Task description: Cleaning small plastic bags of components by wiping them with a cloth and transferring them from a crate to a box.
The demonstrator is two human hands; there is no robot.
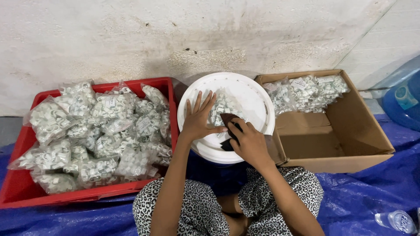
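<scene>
Head camera: the left hand (199, 118) lies flat, fingers spread, on a clear bag of small white clips (224, 105) atop a white bucket lid (251, 94). The right hand (248, 140) is clenched round a dark flat object (227, 120) touching the bag. A red crate (19, 188) of filled bags sits left, a cardboard box (350, 131) with more bags right, on blue tarpaulin (372, 192).

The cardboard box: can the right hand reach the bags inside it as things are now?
Probably yes. The cardboard box stands open beside the right hand, and nothing covers the bags in it. But the hand now holds a dark object.
</scene>
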